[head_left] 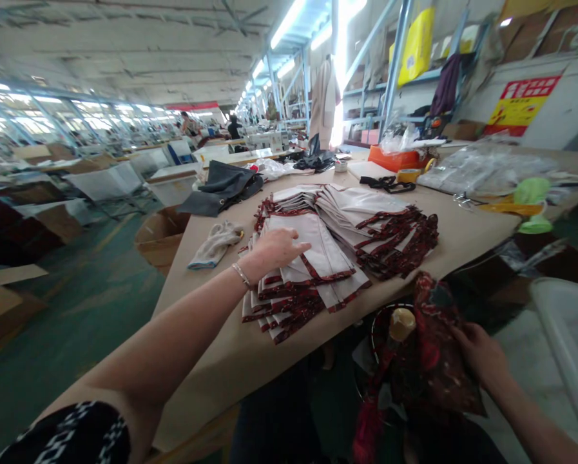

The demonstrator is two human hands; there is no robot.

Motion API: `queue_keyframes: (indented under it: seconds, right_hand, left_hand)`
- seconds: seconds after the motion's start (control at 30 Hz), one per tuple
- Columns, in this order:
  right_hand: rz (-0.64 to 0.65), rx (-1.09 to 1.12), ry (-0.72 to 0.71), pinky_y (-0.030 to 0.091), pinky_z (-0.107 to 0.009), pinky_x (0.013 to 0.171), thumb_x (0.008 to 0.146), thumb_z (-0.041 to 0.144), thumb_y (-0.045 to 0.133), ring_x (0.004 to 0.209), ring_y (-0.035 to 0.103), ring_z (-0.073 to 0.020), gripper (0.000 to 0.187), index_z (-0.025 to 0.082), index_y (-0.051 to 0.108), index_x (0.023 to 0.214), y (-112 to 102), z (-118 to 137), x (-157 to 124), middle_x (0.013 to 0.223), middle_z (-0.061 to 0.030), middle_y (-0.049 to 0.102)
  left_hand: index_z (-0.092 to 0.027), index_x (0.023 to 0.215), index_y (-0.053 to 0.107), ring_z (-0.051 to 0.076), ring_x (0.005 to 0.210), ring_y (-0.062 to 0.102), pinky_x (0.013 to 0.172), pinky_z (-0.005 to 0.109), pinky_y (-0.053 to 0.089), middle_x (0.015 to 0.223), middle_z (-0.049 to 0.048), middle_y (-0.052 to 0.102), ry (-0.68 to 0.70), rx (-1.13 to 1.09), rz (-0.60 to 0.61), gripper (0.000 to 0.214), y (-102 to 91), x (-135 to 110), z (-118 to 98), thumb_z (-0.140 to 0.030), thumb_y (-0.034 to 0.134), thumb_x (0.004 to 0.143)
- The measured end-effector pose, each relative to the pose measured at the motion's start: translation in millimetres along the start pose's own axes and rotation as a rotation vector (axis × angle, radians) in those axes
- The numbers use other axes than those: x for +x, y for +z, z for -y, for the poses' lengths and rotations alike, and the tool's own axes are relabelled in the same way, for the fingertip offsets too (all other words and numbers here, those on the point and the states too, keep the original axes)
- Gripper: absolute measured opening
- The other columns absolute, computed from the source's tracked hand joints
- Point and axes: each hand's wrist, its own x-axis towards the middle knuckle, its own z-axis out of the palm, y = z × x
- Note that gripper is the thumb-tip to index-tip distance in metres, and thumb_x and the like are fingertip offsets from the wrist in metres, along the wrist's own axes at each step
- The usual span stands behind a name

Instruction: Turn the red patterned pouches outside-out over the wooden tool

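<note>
Head: red cloth [438, 354] hangs lengthwise, slanting.

A tan table [233, 354] bears cloth stacks [325, 238] and a glove [217, 243].

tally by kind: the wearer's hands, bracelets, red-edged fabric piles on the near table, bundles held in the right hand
Hands: 2 (left hand, right hand)
Bracelet: 1
Fabric piles: 2 (left pile, right pile)
Held patterned bundle: 1
Total: 6

you have a pale glove [215, 245] near dark grey cloth [223, 188], an orange container [385, 159] beyond, a yellow bag [417, 48] above.
</note>
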Motion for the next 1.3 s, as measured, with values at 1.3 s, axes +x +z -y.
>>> queue_keyframes:
  seconds: [1.3]
  right_hand:
    - [0.290, -0.163, -0.786, 0.041, -0.029, 0.067, 0.080, 0.007, 0.045, 0.075, 0.061, -0.0203, 0.020, 0.019, 0.061, 0.084, -50.2, 224.3, -146.5, 0.078, -0.0041, 0.064]
  left_hand:
    - [-0.019, 0.075, 0.054, 0.009, 0.048, 0.047, 0.046, 0.022, 0.039, 0.062, -0.0037, 0.052, -0.106, -1.038, -0.123, 0.007, 53.2, -185.0, -57.1, -0.022, 0.051, 0.081]
